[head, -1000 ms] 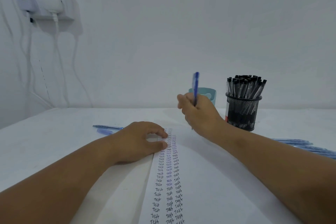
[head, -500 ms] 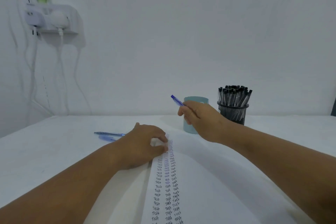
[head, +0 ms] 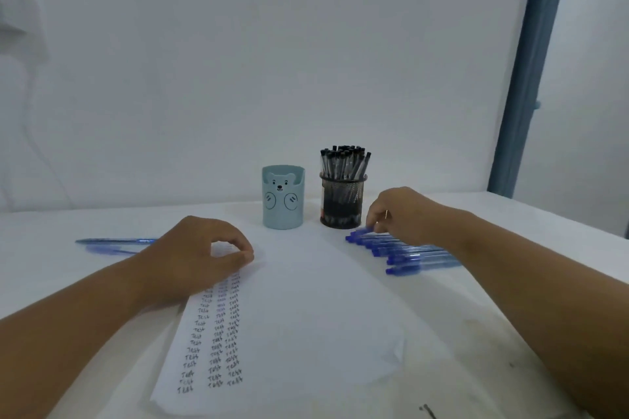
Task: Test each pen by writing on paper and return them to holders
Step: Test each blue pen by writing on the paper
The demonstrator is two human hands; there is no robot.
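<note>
Stretching across the lower frame, your white table (head: 510, 214) meets a plain pale wall, with a blue vertical post (head: 524, 78) rising at the upper right. Your left hand (head: 194, 258) rests on the top left corner of the paper (head: 306, 309) at centre, fingers loosely curled, thumb and forefinger tips meeting on the sheet and holding nothing else. Three columns of handwritten "Test" run down the paper's left side toward the bottom of the frame. Your right hand (head: 405, 211), right of centre, reaches down with curled fingers onto the far end of a row of blue pens (head: 401, 252) lying side by side on the table; whether it has hold of one, you cannot tell from here. Behind the paper stand a pale blue bear-faced holder (head: 283, 201) and, just to its right, a black mesh holder (head: 341, 201) packed with black-capped pens (head: 343, 160). At centre left, two more blue pens (head: 112, 241) lie beyond your left wrist.
</note>
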